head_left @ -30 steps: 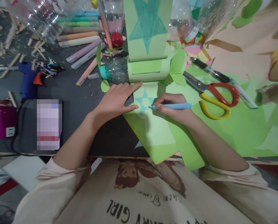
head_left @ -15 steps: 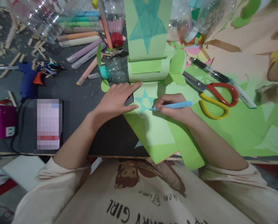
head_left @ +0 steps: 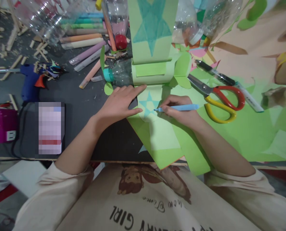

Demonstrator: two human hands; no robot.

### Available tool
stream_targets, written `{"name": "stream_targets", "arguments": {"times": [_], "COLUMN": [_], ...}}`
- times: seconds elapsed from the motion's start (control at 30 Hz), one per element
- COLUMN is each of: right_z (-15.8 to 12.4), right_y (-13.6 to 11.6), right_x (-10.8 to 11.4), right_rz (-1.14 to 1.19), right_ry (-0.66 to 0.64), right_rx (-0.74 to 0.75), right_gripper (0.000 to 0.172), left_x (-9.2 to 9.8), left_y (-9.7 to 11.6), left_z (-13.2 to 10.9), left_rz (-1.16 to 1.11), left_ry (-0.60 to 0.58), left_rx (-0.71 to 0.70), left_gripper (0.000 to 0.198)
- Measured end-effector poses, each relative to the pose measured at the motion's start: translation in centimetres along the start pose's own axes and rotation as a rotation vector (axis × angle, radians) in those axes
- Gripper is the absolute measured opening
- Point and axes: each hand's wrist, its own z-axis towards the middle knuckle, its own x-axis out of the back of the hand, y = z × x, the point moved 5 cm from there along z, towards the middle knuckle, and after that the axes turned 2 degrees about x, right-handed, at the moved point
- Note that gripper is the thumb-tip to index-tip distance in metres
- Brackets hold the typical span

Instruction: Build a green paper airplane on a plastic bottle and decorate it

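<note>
Between the fingers of my right hand (head_left: 179, 110) is a light blue marker (head_left: 182, 107), its tip at the right side of a blue star (head_left: 148, 103) drawn on a pale green paper flap (head_left: 143, 112). My left hand (head_left: 120, 102) lies flat with fingers spread, fingertips and thumb on the flap's left side. Above it lies a clear plastic bottle (head_left: 122, 72) with a teal cap (head_left: 108, 74), wrapped in pale green paper. A second paper flap (head_left: 169, 48) with a larger teal star extends from the wrap's far side.
Red-and-yellow scissors (head_left: 220, 96) and a black marker (head_left: 216, 72) lie to the right on green paper. Leftward are a blue glue gun (head_left: 29, 81), a phone (head_left: 50, 128) and a magenta box (head_left: 3, 125). Several markers (head_left: 85, 38), plastic bottles and wood scraps cover the back.
The blue marker's tip has moved very slightly upward along the star, with my right hand. My left hand stays in place.
</note>
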Motion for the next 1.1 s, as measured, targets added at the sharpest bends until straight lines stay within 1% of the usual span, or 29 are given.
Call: {"name": "stream_targets", "arguments": {"times": [0.07,0.23,0.47,0.67,0.8,0.87,1.0,1.1], "right_z": [0.04,0.10,0.09,0.12,0.26,0.25,0.09,0.05], "right_y": [0.02,0.00,-0.37,-0.04,-0.05,-0.05,0.04,0.14], "right_x": [0.05,-0.25,0.07,-0.16,0.28,0.36,0.29,0.22], "right_rz": [0.009,-0.037,-0.028,-0.018,0.070,0.109,0.091,0.082], "right_ry": [0.010,-0.060,0.000,-0.069,0.003,0.020,0.024,0.020], "right_rx": [0.010,-0.020,0.019,-0.025,-0.034,-0.049,-0.076,-0.079], "right_gripper": [0.012,0.010,0.012,0.011,0.009,0.013,0.027,0.029], "left_x": [0.00,0.04,0.02,0.07,0.03,0.02,0.05,0.06], "left_y": [-0.01,-0.03,-0.01,0.04,-0.03,-0.05,-0.05,-0.09], "left_z": [-0.01,-0.02,0.00,0.01,0.03,0.04,0.01,-0.04], "left_rz": [-0.003,-0.004,-0.004,-0.004,0.001,-0.002,-0.014,-0.015], "left_ry": [-0.001,-0.004,-0.016,-0.021,-0.011,-0.006,0.007,0.003], "left_rx": [-0.003,0.005,0.015,0.016,0.011,0.007,0.001,0.009], "left_gripper": [0.075,0.076,0.075,0.075,0.075,0.074,0.075,0.075]}}
